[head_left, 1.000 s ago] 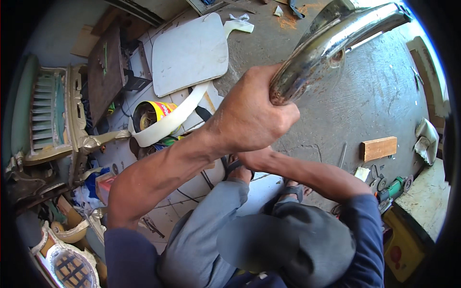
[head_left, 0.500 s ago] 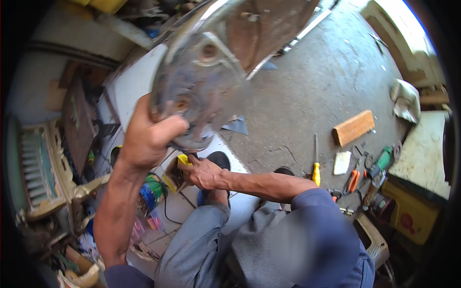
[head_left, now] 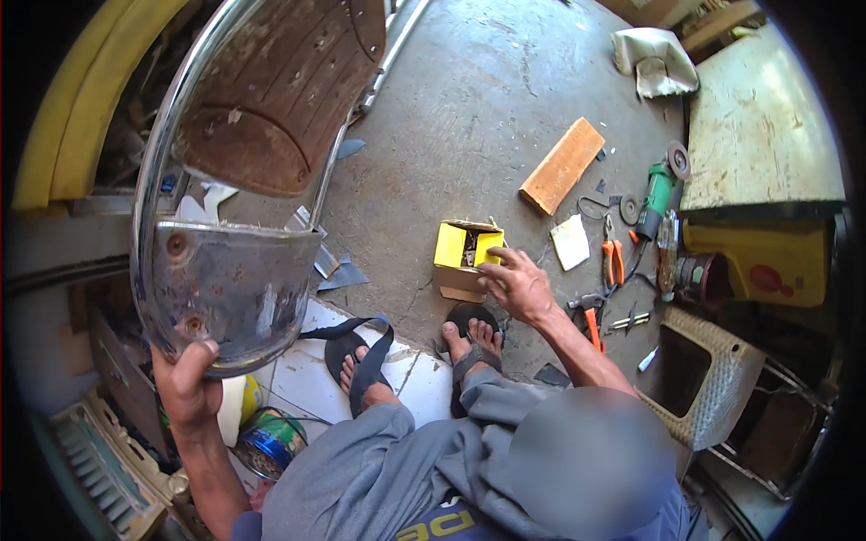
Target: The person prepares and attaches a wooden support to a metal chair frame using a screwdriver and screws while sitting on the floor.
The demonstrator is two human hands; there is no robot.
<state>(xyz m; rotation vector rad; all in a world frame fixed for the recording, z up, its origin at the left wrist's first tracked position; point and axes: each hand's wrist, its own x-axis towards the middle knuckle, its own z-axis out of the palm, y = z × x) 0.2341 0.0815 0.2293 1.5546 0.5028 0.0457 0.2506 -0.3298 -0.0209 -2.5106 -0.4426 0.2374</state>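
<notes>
My left hand (head_left: 188, 383) grips the lower end of a curved chrome chair frame (head_left: 225, 288), which has a rusty metal end plate and a brown seat board (head_left: 262, 108) higher up. My right hand (head_left: 519, 288) has its fingers apart at the right side of a small cardboard box (head_left: 456, 281) with yellow flaps, which holds small metal parts I cannot make out in detail. The box stands on the concrete just beyond my sandalled right foot. A blue-black strap (head_left: 377, 347) lies around my left foot.
To the right lie a wooden block (head_left: 564, 162), a white pad (head_left: 570, 242), orange-handled pliers (head_left: 613, 257), a green angle grinder (head_left: 656, 194), a woven-surfaced frame (head_left: 722, 397) and a pale board (head_left: 753, 117). Tins (head_left: 266, 442) and an ornate chair frame (head_left: 104, 460) sit at lower left.
The chair frame has swung left and down in my left hand. My right hand and the yellow box have moved forward and right onto the concrete; its fingers have spread. The view has shifted.
</notes>
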